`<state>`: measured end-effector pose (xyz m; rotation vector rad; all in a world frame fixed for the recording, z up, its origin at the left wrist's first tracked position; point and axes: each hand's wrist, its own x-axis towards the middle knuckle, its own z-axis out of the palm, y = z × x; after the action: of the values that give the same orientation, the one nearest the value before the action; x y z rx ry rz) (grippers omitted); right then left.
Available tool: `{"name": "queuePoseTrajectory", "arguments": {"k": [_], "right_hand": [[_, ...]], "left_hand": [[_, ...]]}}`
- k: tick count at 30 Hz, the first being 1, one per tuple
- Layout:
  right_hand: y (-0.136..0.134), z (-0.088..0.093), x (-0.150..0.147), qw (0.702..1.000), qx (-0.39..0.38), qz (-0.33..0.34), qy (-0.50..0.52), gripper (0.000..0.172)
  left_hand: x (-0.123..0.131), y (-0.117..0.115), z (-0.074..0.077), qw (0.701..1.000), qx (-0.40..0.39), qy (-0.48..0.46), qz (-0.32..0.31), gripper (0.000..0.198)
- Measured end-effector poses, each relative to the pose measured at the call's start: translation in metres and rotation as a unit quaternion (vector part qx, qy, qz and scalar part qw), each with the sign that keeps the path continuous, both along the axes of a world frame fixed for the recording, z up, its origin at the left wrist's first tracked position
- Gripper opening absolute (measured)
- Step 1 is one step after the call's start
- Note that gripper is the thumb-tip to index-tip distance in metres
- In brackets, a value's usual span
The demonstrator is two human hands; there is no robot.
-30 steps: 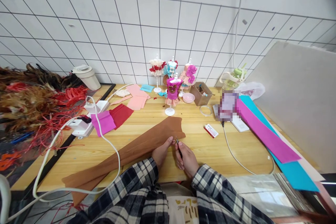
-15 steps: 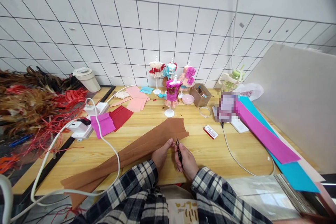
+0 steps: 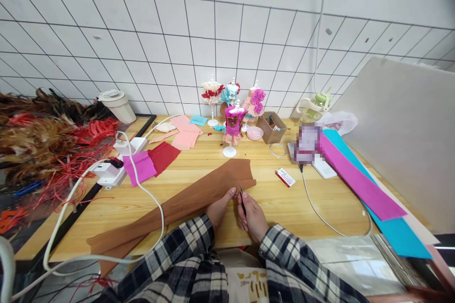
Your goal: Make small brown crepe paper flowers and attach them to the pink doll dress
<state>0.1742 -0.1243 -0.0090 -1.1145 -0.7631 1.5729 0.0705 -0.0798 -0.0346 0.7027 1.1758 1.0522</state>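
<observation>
A long sheet of brown crepe paper (image 3: pixel 202 192) stretches slantwise over the table, its lower end hanging past the front edge. My left hand (image 3: pixel 219 208) pinches the paper's near edge between thumb and fingers. Small black scissors (image 3: pixel 243 202) are gripped in my right hand (image 3: pixel 255 215), blades pointing up beside the paper's edge and close together. The fingers of my right hand partly hide the scissors. Just beyond the paper stands a small white dress form in a magenta costume (image 3: pixel 233 125).
More dressed forms (image 3: pixel 212 94) stand behind, near a cardboard box (image 3: pixel 273 128) and pink bowl (image 3: pixel 254 133). A power strip (image 3: pixel 113 175) with white cables lies left, one cable crossing the brown paper. Magenta strips (image 3: pixel 366 182) lie right, near a grey panel (image 3: pixel 401 142).
The scissor blades have come closer together beside the paper's edge. The brown paper's lower end has shifted slightly right and up. Both hands stay nearly in place.
</observation>
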Motion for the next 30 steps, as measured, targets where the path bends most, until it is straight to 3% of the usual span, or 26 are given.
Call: {"name": "queuePoseTrajectory", "arguments": {"k": [6, 16, 22, 30], "right_hand": [[0.001, -0.003, 0.001, 1.0, -0.018, -0.011, -0.003, 0.044], [-0.001, 0.001, -0.001, 0.999, -0.018, -0.028, 0.013, 0.039], [0.001, -0.003, 0.003, 0.999, -0.028, -0.015, 0.015, 0.043], [-0.002, 0.003, -0.001, 0.999, -0.019, -0.03, 0.009, 0.041]], "left_hand": [[-0.002, -0.002, -0.007, 0.997, -0.031, 0.066, 0.026, 0.045], [-0.001, -0.004, 0.006, 0.999, -0.027, 0.028, 0.013, 0.053], [-0.005, -0.004, 0.0, 0.999, -0.013, 0.022, -0.028, 0.048], [-0.003, -0.004, 0.0, 0.999, -0.027, 0.017, -0.019, 0.046]]}}
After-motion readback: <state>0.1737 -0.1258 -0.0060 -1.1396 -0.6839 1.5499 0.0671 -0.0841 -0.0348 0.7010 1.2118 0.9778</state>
